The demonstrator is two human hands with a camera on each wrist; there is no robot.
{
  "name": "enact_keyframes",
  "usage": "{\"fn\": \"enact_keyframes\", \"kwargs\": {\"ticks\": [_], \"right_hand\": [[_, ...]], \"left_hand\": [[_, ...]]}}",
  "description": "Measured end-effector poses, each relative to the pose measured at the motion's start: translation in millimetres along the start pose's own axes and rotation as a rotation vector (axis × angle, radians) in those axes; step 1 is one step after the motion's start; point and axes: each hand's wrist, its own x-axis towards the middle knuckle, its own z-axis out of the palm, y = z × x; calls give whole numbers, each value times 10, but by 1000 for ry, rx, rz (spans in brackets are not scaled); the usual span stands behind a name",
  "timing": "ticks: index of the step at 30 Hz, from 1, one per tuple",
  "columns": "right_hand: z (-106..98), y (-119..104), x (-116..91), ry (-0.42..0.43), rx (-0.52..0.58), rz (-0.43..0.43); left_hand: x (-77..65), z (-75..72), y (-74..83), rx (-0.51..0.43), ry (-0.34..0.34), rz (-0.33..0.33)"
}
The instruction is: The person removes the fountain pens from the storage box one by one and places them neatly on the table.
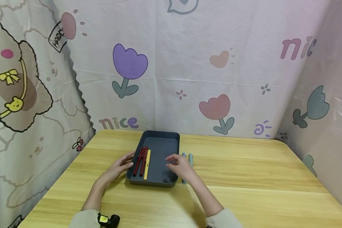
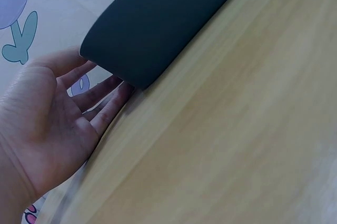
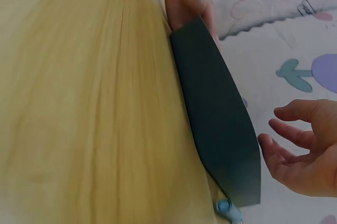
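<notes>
A dark grey tray [image 1: 159, 183] lies lengthwise on the table. Inside it, toward the left, are two dark red pens [image 1: 138, 163] and a yellow pen [image 1: 147, 164], side by side. My left hand [image 1: 119, 166] touches the tray's left side with fingers extended, also seen in the left wrist view [image 2: 58, 124]. Over the tray's right part hovers my right hand [image 1: 180, 167], fingers loosely bent with nothing between them. Just right of the tray lie a blue pen [image 1: 183, 181] and a light teal pen [image 1: 191, 159], both partly hidden by the right hand and wrist.
The wooden table [image 1: 259, 177] extends to both sides. Behind it hangs a printed cloth [image 1: 171, 63] with tulips and lettering, and more cloth lines the left and right. A dark device [image 1: 109, 220] is strapped at the left wrist.
</notes>
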Motion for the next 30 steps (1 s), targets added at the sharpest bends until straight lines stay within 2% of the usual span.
{"fn": "enact_keyframes", "kwargs": {"ticks": [8, 16, 21, 30], "right_hand": [[237, -59, 180, -30, 30, -20], [435, -29, 309, -35, 97, 43], [561, -28, 361, -41, 106, 86], [744, -8, 424, -33, 80, 97]], "left_hand": [[-12, -2, -2, -17, 0, 3], [-14, 3, 9, -12, -2, 1], [-16, 0, 16, -8, -2, 0], [-3, -9, -6, -5, -5, -11]]}}
